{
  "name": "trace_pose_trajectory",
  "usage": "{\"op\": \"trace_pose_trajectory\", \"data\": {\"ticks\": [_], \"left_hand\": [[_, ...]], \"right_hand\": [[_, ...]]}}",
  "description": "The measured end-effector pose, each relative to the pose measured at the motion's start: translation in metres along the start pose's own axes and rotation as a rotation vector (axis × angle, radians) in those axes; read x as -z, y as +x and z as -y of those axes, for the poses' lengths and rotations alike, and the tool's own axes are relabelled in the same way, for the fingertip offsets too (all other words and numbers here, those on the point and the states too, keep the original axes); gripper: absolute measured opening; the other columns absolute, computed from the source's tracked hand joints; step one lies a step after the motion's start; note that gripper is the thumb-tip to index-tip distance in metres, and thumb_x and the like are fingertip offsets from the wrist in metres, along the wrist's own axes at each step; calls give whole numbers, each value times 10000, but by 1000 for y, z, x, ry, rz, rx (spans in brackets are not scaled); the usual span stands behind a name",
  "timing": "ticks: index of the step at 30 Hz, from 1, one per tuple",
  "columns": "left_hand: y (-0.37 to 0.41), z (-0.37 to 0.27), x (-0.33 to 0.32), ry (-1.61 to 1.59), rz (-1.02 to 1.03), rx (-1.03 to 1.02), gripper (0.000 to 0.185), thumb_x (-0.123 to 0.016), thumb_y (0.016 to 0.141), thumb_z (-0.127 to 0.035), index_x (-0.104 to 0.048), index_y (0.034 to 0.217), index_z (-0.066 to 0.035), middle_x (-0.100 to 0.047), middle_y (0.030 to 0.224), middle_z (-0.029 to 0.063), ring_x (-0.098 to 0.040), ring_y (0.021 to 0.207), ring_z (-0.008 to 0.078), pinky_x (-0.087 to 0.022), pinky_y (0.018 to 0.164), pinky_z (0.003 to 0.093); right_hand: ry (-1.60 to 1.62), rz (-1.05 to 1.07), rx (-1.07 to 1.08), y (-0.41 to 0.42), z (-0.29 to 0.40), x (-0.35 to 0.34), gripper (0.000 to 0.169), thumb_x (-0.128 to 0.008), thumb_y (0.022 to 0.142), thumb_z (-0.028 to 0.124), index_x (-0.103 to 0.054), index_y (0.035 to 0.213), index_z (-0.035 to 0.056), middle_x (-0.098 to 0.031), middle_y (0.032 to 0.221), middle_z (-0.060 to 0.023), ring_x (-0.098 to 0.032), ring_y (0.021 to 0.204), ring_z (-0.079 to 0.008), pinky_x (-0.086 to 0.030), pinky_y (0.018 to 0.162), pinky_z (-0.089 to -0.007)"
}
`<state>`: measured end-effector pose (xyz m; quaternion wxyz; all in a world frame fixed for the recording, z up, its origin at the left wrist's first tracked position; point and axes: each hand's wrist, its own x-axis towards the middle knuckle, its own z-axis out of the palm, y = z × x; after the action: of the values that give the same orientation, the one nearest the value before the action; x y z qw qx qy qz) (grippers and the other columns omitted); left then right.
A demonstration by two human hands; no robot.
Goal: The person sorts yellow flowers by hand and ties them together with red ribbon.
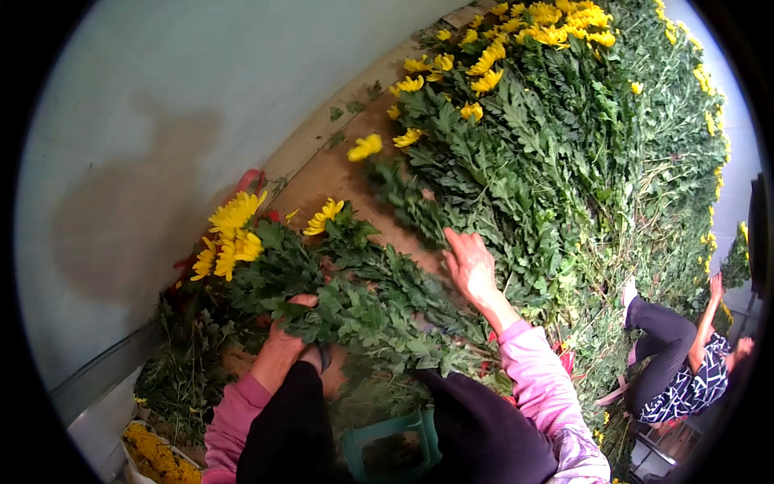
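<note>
My left hand (283,340) is wrapped around a bunch of yellow chrysanthemums (272,260) with leafy green stems; leaves cover part of its fingers. The blooms point to the upper left and the stems lie across above my knees. My right hand (471,266) is at the near edge of the large flower pile, its fingers on the leafy stem of a single yellow chrysanthemum (411,202). That flower is motion-blurred, with its bloom out over the brown floor covering. Another yellow bloom (325,216) lies beside the bunch.
A high pile of chrysanthemums (544,151) fills the right side. A pale wall (151,72) borders the left. Below are a green plastic stool (393,444), stripped leaves (181,363) and a container of yellow petals (154,454). Another person (683,363) sits at the far right.
</note>
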<state>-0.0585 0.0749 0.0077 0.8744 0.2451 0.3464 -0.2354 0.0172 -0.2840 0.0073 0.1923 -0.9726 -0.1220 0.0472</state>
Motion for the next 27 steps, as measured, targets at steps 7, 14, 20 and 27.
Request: {"op": "trace_pose_trajectory", "data": {"ticks": [7, 14, 20, 27], "left_hand": [[3, 2, -8, -70, -4, 1, 265, -662, 817, -7, -666, 1082, 13, -686, 1023, 99, -677, 892, 235, -579, 810, 361], [10, 7, -4, -52, -5, -11, 229, -708, 822, -22, -684, 1049, 5, -692, 981, 94, -677, 883, 225, -577, 807, 359], [24, 9, -14, 48, 15, -50, 161, -749, 837, -90, -708, 985, -42, -672, 960, 49, -649, 874, 176, -543, 784, 342], [79, 21, -29, -9, 40, -140, 247, -713, 845, -43, -637, 1080, -50, -641, 1018, 30, -625, 906, 196, -549, 795, 365]], "right_hand": [[107, 225, -96, -48, 7, -23, 466, -612, 886, 94, -531, 1344, 83, -586, 1044, -152, -550, 979, -352, -485, 841, -437], [23, 331, -38, -52, 32, -23, 884, -768, 792, 311, -310, 1473, -18, -499, 1187, -203, -502, 1098, -379, -448, 903, -476], [151, 310, -58, -42, 12, -27, 751, -673, 835, 121, -304, 1483, 33, -495, 1239, -243, -587, 1021, -451, -502, 866, -495], [170, -17, 110, 4, 39, 100, 683, -644, 817, 18, -368, 1441, 19, -515, 1320, -233, -552, 1182, -413, -470, 989, -437]]}}
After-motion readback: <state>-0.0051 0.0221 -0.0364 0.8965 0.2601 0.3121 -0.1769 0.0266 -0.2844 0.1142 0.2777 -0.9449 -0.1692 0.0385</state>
